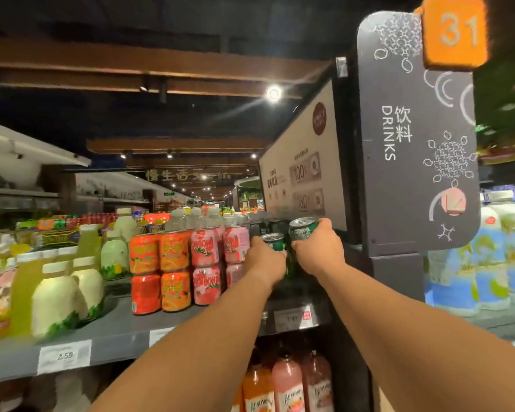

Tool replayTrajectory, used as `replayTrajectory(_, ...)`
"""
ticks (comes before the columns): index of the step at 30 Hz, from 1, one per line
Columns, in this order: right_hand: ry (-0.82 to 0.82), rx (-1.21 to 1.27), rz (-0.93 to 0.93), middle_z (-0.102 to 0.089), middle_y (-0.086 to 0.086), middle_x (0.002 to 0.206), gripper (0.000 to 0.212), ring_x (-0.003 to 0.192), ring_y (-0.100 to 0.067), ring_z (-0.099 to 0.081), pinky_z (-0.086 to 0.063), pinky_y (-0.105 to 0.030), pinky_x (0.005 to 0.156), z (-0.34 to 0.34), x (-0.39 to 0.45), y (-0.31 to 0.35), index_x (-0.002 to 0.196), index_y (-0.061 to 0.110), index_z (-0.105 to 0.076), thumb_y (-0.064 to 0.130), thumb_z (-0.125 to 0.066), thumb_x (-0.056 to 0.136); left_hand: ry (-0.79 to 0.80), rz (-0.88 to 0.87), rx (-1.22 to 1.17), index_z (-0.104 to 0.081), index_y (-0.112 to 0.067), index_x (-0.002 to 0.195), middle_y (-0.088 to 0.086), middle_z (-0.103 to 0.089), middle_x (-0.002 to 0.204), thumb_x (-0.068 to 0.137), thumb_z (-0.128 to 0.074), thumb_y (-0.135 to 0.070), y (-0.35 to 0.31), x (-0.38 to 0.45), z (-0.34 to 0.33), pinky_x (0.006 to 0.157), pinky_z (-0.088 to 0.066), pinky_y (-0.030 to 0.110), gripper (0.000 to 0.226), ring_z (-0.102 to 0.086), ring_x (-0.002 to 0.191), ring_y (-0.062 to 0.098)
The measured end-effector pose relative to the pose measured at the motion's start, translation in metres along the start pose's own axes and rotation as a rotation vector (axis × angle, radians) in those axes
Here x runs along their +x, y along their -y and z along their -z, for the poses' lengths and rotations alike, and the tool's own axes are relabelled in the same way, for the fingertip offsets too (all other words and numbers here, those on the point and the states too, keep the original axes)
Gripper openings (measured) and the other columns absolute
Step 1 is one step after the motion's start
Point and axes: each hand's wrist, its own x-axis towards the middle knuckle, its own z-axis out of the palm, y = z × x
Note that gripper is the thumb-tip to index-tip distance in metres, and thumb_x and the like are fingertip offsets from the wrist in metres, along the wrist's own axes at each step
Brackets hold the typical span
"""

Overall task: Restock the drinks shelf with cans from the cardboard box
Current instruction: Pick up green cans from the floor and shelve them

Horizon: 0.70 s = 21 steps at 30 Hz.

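Observation:
Both my arms reach out to the right end of the grey drinks shelf (122, 331). My left hand (265, 263) grips a dark green can (273, 240) held low. My right hand (317, 249) grips a second dark green can (303, 228), held a little higher and tilted. Both cans hover at the dark gap next to the stacked pink cans (205, 263), above other dark cans (268, 226) at the back. The cardboard box is out of view.
Orange cans (161, 272) stand stacked two high left of the pink ones, with pale juice bottles (57, 298) further left. A dark "DRINKS" end panel (416, 138) rises right of my hands. Pink and orange bottles (286, 385) fill the shelf below. Price tags line the shelf edge.

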Motion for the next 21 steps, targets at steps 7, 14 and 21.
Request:
replayTrajectory(7,0.132,-0.106,0.026,-0.066,-0.011,0.108,0.024,0.099,-0.028,-0.065,-0.056,-0.041,0.088,-0.04,0.071,-0.006,0.113,0.006,-0.061,0.012,-0.063,0.091,-0.061,0.036,-0.024,-0.024,-0.015,0.156,0.016,-0.045,0.149,0.097,-0.065,-0.026,-0.016,0.067,-0.015,0.106,-0.046,0.045,0.073,-0.048,0.133,0.036)
replayTrajectory(14,0.386,-0.219,0.036,-0.056,-0.015,0.113,0.026,0.116,-0.033,-0.053,-0.042,-0.035,0.099,-0.072,0.126,-0.013,0.122,-0.002,-0.056,0.005,-0.04,0.102,-0.062,0.094,-0.059,-0.017,-0.015,0.157,0.016,-0.041,0.151,0.096,-0.058,-0.009,-0.017,0.113,-0.043,0.096,-0.052,0.042,0.074,-0.052,0.128,0.037)
replayTrajectory(21,0.0,-0.131,-0.08,-0.064,-0.01,0.117,0.026,0.108,-0.027,-0.062,-0.053,-0.036,0.09,-0.095,0.162,-0.014,0.118,0.007,-0.057,0.012,-0.059,0.093,-0.099,0.142,-0.073,-0.016,-0.014,0.158,0.017,-0.041,0.151,0.093,-0.05,0.004,-0.012,0.141,-0.063,0.105,-0.049,0.045,0.076,-0.049,0.132,0.037)
